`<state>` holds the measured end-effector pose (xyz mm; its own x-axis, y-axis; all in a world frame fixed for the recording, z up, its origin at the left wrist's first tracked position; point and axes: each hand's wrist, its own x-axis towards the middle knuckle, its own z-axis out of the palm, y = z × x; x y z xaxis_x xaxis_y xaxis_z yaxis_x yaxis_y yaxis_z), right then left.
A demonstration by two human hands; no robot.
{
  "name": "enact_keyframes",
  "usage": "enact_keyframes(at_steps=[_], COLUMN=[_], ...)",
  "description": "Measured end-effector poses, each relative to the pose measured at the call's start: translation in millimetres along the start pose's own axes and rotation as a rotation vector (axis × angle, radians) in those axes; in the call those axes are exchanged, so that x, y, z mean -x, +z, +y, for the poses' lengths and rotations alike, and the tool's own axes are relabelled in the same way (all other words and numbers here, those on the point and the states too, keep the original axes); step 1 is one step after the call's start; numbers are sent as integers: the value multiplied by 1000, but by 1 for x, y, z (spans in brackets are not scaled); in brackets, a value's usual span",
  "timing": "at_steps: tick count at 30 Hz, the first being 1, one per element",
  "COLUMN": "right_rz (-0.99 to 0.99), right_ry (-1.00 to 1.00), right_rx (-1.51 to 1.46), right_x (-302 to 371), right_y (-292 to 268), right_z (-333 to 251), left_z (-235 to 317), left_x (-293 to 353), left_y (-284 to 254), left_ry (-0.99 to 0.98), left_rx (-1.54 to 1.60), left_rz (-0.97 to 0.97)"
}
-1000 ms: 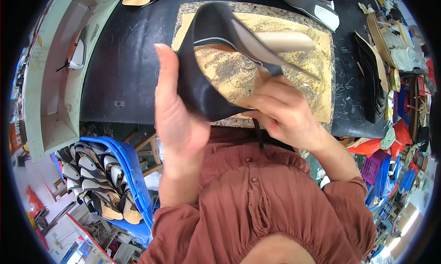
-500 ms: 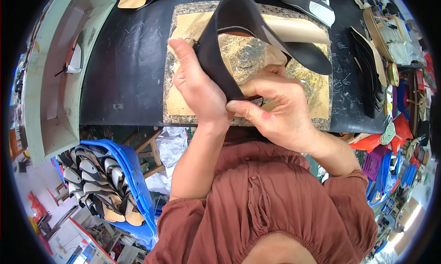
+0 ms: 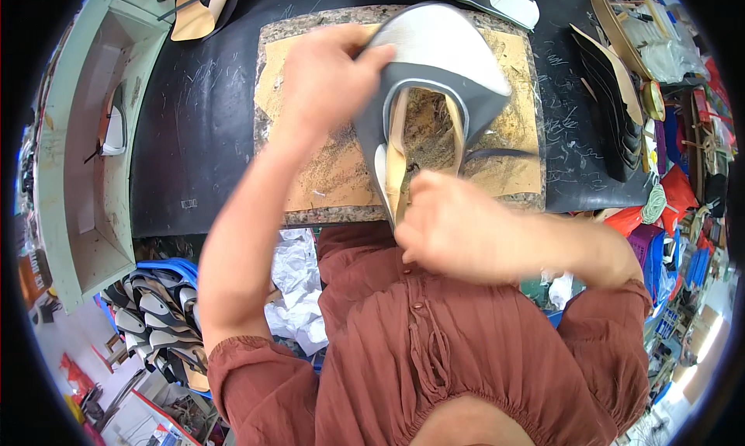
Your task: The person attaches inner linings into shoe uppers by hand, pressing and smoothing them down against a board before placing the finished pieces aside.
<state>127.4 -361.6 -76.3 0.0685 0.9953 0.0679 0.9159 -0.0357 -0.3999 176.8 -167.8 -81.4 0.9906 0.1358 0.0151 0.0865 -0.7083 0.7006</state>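
Observation:
A shoe upper [image 3: 434, 42], dark grey with a white toe part and tan lining, is held up over the work board. My left hand [image 3: 330, 77] grips its far left edge near the toe, thumb on top. The near heel end is in my right hand [image 3: 458, 229], a closed hand smeared by motion. A thin dark strap [image 3: 500, 152] sticks out to the right of the upper. Beneath lies a speckled slab [image 3: 403, 13] covered by a stained tan sheet [image 3: 334, 190].
More shoe uppers [image 3: 500, 7] lie at the far edge of the black tabletop [image 3: 202, 135]. Stacked dark pieces [image 3: 613, 112] are on the right. A pale green metal box [image 3: 66, 159] stands left. Below it, a blue bin [image 3: 174, 267] is full of uppers.
The upper has turned so its white outer toe faces up. My left hand has moved farther away to the toe side; my right hand has come slightly nearer to my body.

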Motion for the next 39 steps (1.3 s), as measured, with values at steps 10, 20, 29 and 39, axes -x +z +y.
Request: enact_keyframes(at_steps=[10, 20, 29, 39], right_rz=[194, 388, 364, 227], right_ry=[480, 396, 417, 383], right_rx=[521, 488, 498, 258], right_x=[0, -4, -32, -17], right_y=[-10, -20, -31, -29], right_z=[86, 58, 44, 36], left_z=[-16, -35, -14, -20], left_x=[-8, -1, 39, 77], left_y=[23, 12, 2, 0], left_ry=[-235, 283, 205, 172], left_rx=[123, -112, -570, -484], left_rz=[-57, 426, -68, -294])
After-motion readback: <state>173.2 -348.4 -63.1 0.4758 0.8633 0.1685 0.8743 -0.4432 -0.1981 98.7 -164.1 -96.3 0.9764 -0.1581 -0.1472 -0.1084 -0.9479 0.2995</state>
